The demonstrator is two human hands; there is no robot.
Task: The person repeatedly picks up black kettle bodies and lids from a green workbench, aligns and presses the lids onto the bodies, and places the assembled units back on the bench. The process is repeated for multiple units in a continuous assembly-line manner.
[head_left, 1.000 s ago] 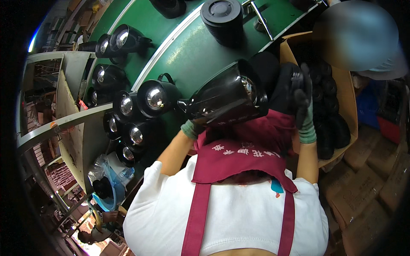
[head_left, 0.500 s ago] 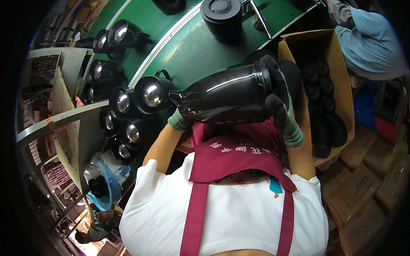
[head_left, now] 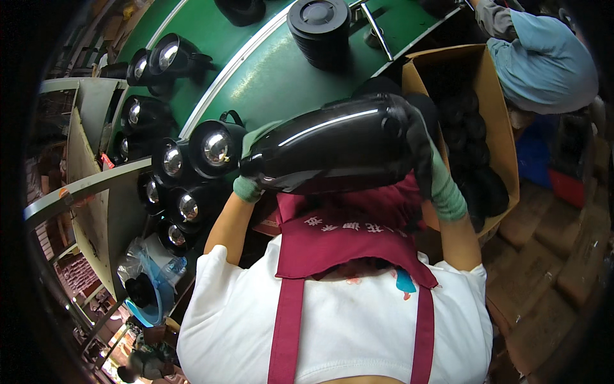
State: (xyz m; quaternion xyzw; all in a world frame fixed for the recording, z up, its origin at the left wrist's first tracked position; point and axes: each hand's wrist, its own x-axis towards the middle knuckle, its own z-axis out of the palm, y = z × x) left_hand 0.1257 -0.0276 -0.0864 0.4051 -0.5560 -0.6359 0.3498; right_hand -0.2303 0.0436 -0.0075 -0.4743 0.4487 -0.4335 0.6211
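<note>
A glossy black vacuum jug (head_left: 332,150) lies sideways in front of my apron, its narrow spout end to the left and its wide base end to the right. My left hand (head_left: 254,137), in a green work glove, is closed round the spout end, its fingers mostly behind the jug. At the base end my right hand (head_left: 421,144), in a green glove with a dark palm, grips the rim. Just left of the jug stand several black jugs (head_left: 216,147) with shiny silvery round insides facing me.
Beyond my hands, the green bench (head_left: 268,83) carries a stack of black round parts (head_left: 320,32) and a metal bar (head_left: 377,31). An open cardboard box (head_left: 505,147) of black parts stands right. A person in light blue (head_left: 543,61) works beyond it. A blue tub (head_left: 160,294) sits lower left.
My right hand has turned and closed further over the base end. My left hand's fingers have come up behind the spout end. The jug has shifted slightly left and turned about its length.
</note>
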